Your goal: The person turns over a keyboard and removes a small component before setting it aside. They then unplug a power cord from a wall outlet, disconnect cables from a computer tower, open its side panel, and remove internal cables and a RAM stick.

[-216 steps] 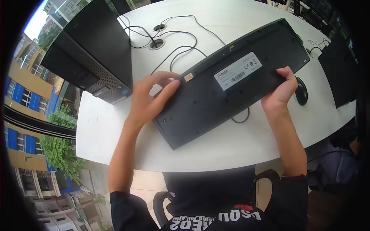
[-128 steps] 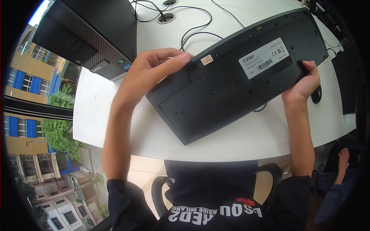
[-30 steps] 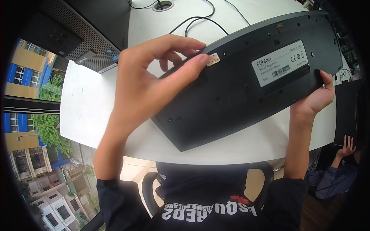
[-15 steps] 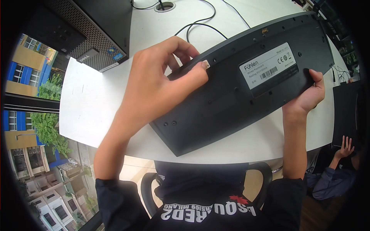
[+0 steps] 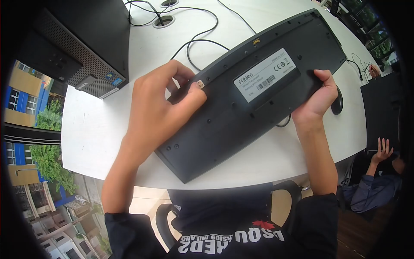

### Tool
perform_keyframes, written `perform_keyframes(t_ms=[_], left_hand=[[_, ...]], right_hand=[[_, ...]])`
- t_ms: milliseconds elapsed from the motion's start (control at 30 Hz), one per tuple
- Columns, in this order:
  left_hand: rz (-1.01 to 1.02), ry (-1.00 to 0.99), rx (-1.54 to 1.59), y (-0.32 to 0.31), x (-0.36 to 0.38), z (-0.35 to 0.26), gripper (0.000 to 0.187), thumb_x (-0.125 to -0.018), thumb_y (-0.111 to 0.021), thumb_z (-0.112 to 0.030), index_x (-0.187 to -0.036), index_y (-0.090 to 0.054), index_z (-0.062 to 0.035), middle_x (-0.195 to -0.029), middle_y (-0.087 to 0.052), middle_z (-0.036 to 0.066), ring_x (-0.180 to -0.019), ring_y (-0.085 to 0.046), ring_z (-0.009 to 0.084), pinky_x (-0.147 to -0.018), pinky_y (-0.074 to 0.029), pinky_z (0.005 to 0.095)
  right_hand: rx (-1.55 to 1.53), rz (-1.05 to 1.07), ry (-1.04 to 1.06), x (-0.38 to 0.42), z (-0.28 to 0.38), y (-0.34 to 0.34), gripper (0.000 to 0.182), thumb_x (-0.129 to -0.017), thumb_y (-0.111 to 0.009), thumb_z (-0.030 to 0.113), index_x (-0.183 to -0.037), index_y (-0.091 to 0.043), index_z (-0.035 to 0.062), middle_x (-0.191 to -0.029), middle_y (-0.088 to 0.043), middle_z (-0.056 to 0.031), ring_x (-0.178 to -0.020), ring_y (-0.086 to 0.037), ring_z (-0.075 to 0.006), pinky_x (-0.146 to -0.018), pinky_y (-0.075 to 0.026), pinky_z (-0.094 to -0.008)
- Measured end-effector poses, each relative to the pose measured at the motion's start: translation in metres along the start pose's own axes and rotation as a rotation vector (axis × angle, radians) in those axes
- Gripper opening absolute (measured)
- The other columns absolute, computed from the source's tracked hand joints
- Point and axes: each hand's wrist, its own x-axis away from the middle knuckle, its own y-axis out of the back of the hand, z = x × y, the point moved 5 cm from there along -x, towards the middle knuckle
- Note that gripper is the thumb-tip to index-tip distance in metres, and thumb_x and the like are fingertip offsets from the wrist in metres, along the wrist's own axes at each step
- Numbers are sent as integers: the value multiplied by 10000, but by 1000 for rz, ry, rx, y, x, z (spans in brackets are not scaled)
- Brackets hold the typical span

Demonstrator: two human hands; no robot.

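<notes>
A black wired keyboard (image 5: 207, 138) is held tilted above the white table, its underside with a white Fuhlen label (image 5: 265, 75) facing up. My left hand (image 5: 166, 101) is at the keyboard's upper left edge, thumb and fingers closed around a small pale piece (image 5: 199, 84) that shows at the thumb tip. Whether that hand also grips the edge I cannot tell. My right hand (image 5: 315, 99) grips the keyboard's lower right edge, thumb on the underside and the other fingers hidden beneath.
A black Dell computer tower (image 5: 101, 73) stands at the upper left of the white table (image 5: 95, 142). Black cables (image 5: 217, 21) run behind the keyboard. A black mouse (image 5: 337, 102) lies right of my right hand. Another person's raised hand (image 5: 382, 151) shows at far right.
The keyboard and both my hands have shifted left in view, with the grips unchanged. The mouse and a cable loop below the keyboard now show. The tower sits further left and more table shows.
</notes>
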Motion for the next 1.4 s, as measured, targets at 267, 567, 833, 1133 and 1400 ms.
perform_keyframes(t_ms=[267, 567, 833, 1133, 1400], left_hand=[[-7, -179, -126, 4, -1, 4, 134, -867, -705, -104, -929, -737, 11, -820, -735, 88, -738, -665, 163, -756, -513, 285], [7, -265, -48, 6, -7, 6, 196, -882, -781, -115, -1070, -792, -60, -844, -759, 71, -777, -696, 156, -733, -527, 282], [90, -292, 6, 0, -6, 8, 182, -846, -823, -146, -1017, -820, -82, -823, -767, 52, -701, -667, 121, -659, -510, 256], [210, -245, 149, 3, -9, 16, 161, -831, -832, -115, -989, -824, -83, -852, -778, 51, -731, -681, 115, -666, -498, 256], [181, -300, 95, 2, -4, 7, 106, -822, -810, -48, -927, -805, -55, -844, -772, 47, -715, -686, 118, -665, -497, 251]], right_hand=[[-21, 5, -60, 2, -10, -3, 193, -828, -548, 199, -926, -646, 64, -983, -682, -60, -933, -643, -234, -880, -508, -355], [95, 149, -214, 22, -33, -17, 124, -843, -563, 199, -869, -599, 83, -929, -642, -44, -909, -617, -205, -852, -498, -347], [179, 265, -354, 28, -61, -9, 127, -850, -564, 190, -757, -539, 107, -820, -585, -28, -814, -577, -165, -773, -493, -328], [185, 272, -346, 36, -51, -16, 139, -849, -551, 198, -824, -574, 63, -840, -611, -59, -789, -606, -187, -751, -521, -329], [183, 300, -323, 34, -54, -12, 161, -849, -548, 206, -856, -582, 49, -866, -621, -71, -799, -618, -194, -752, -531, -332]])
